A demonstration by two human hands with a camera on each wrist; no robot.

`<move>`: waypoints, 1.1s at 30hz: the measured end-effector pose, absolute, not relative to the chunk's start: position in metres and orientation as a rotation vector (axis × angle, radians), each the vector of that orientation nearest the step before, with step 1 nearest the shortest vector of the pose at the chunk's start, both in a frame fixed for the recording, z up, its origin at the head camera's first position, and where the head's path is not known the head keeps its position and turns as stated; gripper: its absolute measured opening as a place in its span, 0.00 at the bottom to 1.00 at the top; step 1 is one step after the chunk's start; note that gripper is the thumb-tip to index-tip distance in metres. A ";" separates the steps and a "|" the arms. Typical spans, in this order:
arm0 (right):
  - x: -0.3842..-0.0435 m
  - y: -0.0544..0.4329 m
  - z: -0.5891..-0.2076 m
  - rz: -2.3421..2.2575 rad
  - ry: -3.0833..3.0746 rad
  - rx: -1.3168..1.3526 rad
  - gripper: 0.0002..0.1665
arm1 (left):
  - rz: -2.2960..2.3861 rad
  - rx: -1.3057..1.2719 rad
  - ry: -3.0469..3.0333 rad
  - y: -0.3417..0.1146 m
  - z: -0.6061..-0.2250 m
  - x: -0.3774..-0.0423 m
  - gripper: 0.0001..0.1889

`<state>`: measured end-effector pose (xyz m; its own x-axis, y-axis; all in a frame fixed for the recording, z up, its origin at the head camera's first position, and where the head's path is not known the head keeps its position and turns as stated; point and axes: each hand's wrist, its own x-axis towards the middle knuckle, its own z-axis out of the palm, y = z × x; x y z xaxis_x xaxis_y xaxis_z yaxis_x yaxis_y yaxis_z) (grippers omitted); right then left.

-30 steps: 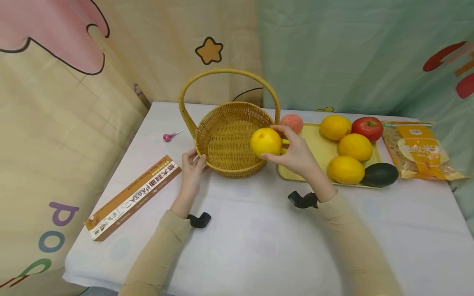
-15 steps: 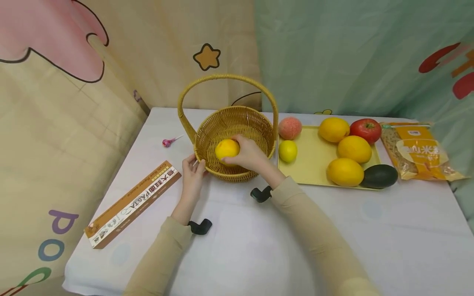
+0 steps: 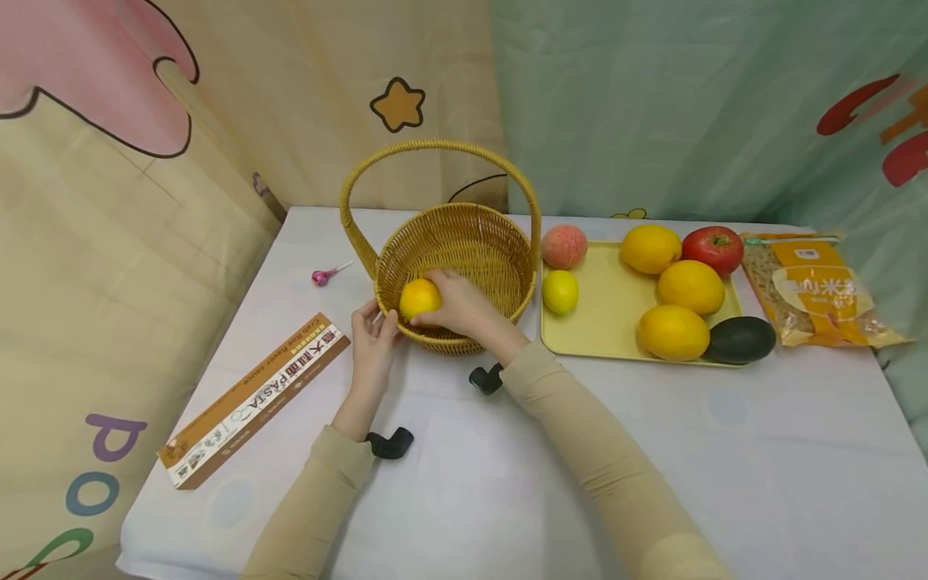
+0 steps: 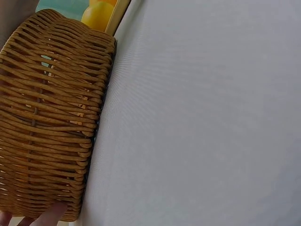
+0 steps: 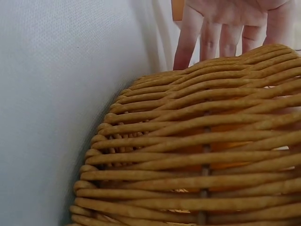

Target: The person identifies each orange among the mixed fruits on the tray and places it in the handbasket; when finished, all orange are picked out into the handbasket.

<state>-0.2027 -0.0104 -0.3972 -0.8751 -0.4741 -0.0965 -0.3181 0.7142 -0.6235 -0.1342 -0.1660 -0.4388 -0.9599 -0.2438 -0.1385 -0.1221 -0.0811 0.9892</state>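
Inside the yellow wicker basket [image 3: 518, 242], near its left wall, my right hand [image 3: 467, 306] grips a round yellow-orange fruit [image 3: 420, 300] between thumb and fingers. The basket hides part of that hand. At the basket's front left, my left hand [image 3: 372, 346] rests its fingertips against the outer wall. In the right wrist view the fingers of the left hand [image 5: 235, 19] look straight, their tips meeting the wickerwork [image 5: 188, 141]. The left wrist view shows its fingertips [image 4: 55, 213] on the woven side, low in the frame.
Right of the basket, a yellow tray [image 3: 594, 338] carries several yellow fruits, a red one [image 3: 714, 248] and a dark green one [image 3: 741, 339]. A pink ball-like fruit [image 3: 564, 246] lies at its corner. A grain bag [image 3: 819, 290], pasta box [image 3: 254, 399] and lollipop [image 3: 322, 277] lie around.
My right hand has carried the fruit leftward and down into the basket, from over its right side. A small yellow fruit on the tray has come into full view. My left hand stays at the basket.
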 end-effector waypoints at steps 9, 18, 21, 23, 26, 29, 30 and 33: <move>-0.202 -0.006 -0.392 -0.901 2.667 -0.641 0.49 | -2.200 0.465 -2.059 -0.170 -0.435 -0.134 0.28; -0.185 0.035 -0.370 -1.110 2.758 -0.712 0.34 | -2.217 0.491 -2.094 -0.169 -0.440 -0.136 0.29; -0.176 0.057 -0.361 -1.236 2.749 -0.747 0.29 | -2.216 0.477 -2.097 -0.170 -0.440 -0.136 0.29; -0.170 0.074 -0.357 -1.291 2.749 -0.752 0.28 | -2.211 0.473 -2.099 -0.170 -0.440 -0.136 0.28; -0.162 0.101 -0.354 -1.364 2.762 -0.726 0.26 | -2.200 0.471 -2.114 -0.170 -0.440 -0.136 0.28; -0.156 0.129 -0.357 -1.394 2.807 -0.678 0.24 | -2.206 0.475 -2.105 -0.170 -0.440 -0.136 0.29; -0.154 0.139 -0.359 -1.399 2.819 -0.657 0.24 | -2.207 0.479 -2.102 -0.169 -0.439 -0.136 0.29; -0.146 0.172 -0.365 -1.387 2.872 -0.552 0.23 | -2.217 0.490 -2.090 -0.168 -0.439 -0.136 0.29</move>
